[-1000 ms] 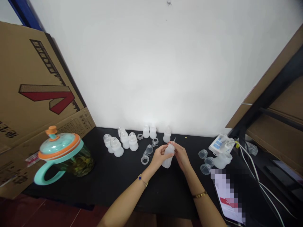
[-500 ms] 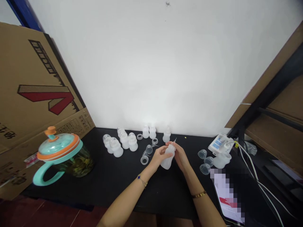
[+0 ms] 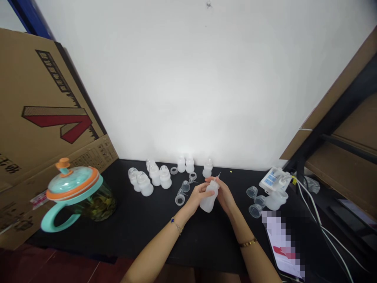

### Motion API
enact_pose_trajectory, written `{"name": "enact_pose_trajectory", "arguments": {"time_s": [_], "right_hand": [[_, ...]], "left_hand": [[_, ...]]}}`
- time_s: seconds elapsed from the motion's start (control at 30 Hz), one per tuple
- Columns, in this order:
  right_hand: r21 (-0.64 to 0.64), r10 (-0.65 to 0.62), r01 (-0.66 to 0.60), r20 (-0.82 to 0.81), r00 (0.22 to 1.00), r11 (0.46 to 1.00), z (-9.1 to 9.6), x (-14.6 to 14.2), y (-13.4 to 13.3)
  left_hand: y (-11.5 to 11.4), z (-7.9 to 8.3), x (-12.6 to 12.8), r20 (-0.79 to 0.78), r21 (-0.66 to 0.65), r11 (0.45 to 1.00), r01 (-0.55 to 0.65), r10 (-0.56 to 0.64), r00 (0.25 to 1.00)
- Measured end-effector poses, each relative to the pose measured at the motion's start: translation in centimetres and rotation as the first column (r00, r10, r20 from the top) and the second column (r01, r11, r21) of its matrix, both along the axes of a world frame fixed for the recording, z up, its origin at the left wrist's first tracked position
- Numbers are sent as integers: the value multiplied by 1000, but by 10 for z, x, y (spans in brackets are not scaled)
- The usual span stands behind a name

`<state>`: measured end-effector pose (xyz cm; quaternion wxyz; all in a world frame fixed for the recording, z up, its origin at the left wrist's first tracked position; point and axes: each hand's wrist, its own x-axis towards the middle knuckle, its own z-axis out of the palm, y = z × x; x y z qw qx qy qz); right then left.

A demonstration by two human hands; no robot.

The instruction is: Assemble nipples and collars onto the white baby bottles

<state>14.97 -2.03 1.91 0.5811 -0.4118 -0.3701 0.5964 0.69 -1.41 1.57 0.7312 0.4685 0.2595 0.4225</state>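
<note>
A translucent white baby bottle (image 3: 208, 199) is tilted between my hands over the black table. My left hand (image 3: 198, 197) wraps round its body, thumb across the front. At the bottle's neck, my right hand (image 3: 224, 193) has its fingers closed round the top, where a thin clear tip (image 3: 218, 175) sticks up; that looks like a teat part, though the fingers partly hide it. Left of my hands lie a loose ring (image 3: 180, 199), a clear cap (image 3: 185, 186) and another ring with a teat (image 3: 193, 177). Behind them stands a capped bottle (image 3: 207, 168).
Several capped bottles (image 3: 145, 184) stand at the left, and two more bottles (image 3: 185, 164) near the wall. Clear domes (image 3: 255, 211) and a bottle (image 3: 276, 200) lie right, beside a power strip (image 3: 273, 179), cables and a phone (image 3: 284, 245). A large teapot (image 3: 79, 192) stands far left.
Almost nothing differs. The bottle and both hands have shifted very slightly, and my grip on it looks the same.
</note>
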Motion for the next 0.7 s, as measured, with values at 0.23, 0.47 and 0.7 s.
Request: {"name": "enact_pose_trajectory", "arguments": {"time_s": [0.23,0.47,0.7], "right_hand": [[33,-15,15,20,1000,999,1,0,0],[25,-34,33,36,999,999,0,1,1],[41,-48,46,39,998,998,-2,1,2]], "left_hand": [[1,-2,0,2,37,999,-17,17,1000],[1,-2,1,-25,65,998,-27,29,999],[2,-1,2,-27,73,997,-40,42,999]]}}
